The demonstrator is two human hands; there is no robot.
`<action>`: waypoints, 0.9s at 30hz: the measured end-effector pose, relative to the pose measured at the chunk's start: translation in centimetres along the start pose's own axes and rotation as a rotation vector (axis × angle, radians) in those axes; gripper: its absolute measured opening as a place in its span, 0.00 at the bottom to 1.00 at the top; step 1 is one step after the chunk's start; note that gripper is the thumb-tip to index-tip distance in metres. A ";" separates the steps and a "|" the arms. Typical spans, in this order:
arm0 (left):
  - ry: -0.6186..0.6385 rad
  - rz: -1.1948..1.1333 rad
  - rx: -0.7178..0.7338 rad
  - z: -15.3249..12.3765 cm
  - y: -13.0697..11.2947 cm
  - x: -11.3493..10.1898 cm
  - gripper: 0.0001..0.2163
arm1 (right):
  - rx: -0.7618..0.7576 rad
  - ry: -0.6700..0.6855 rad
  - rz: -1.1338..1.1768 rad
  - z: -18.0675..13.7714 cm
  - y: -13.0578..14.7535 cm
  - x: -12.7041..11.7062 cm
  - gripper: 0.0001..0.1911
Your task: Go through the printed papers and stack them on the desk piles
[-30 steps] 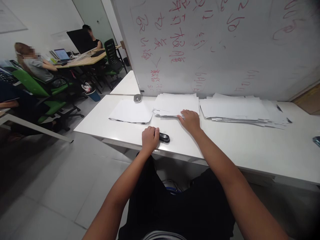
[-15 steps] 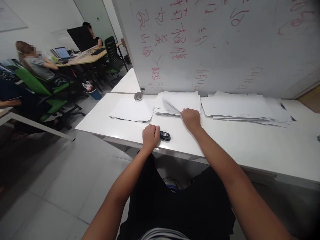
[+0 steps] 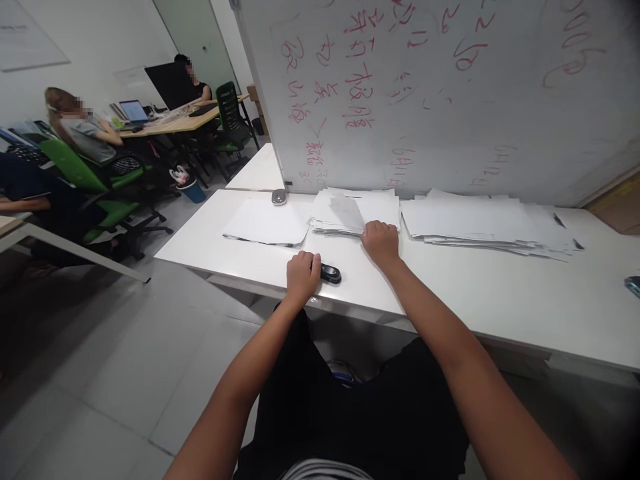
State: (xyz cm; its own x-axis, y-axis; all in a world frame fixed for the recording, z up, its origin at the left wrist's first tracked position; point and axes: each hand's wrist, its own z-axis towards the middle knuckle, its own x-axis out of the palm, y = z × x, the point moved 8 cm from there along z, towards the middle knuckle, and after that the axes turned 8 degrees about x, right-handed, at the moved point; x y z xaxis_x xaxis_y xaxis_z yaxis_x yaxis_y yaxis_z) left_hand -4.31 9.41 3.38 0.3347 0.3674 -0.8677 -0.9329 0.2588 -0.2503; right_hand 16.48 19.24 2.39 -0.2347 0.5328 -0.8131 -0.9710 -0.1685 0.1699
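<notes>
My left hand (image 3: 301, 273) rests near the front edge of the white table (image 3: 480, 293), its fingers curled around a small black stapler (image 3: 331, 273). My right hand (image 3: 381, 241) is closed on the near edge of the middle paper stack (image 3: 380, 207) and pinches a top sheet (image 3: 347, 212), which bends up to the left. A single sheet (image 3: 267, 222) lies flat to the left of that stack.
A wider, loose pile of papers (image 3: 480, 220) lies to the right. A whiteboard (image 3: 440, 93) with red writing stands behind the table. A small grey object (image 3: 279, 197) sits by its foot. People sit at desks (image 3: 170, 120) with green chairs at the far left.
My right hand has closed on the edge of the middle stack and lifted a top sheet, which now curls upward. My left hand stays on the stapler.
</notes>
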 end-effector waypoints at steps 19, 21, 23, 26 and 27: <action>-0.151 -0.044 -0.023 -0.1 1.0 -0.3 0.17 | -0.165 -0.209 0.238 -12.1 -1.0 -12.6 0.11; -0.224 -0.127 -0.016 -0.1 1.2 -0.9 0.15 | -0.253 -0.083 0.222 -15.5 -0.1 -12.2 0.13; -0.335 -0.230 0.034 -0.6 0.9 -2.1 0.14 | -0.268 -0.022 0.230 -18.0 0.1 -11.9 0.13; -0.506 -0.406 0.043 -3.4 0.4 -4.3 0.16 | -0.245 -0.025 0.256 -20.1 -0.5 -12.2 0.14; -0.533 -0.480 -0.014 -4.8 0.4 -4.6 0.18 | -0.232 -0.035 0.270 -20.5 -0.8 -12.4 0.13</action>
State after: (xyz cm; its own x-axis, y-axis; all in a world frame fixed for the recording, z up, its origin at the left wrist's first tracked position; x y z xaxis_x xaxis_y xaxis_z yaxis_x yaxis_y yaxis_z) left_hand -6.87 3.57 5.21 0.7248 0.6029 -0.3335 -0.6666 0.4911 -0.5608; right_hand 21.12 -4.23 0.98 -0.4863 0.4707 -0.7362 -0.8384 -0.4887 0.2414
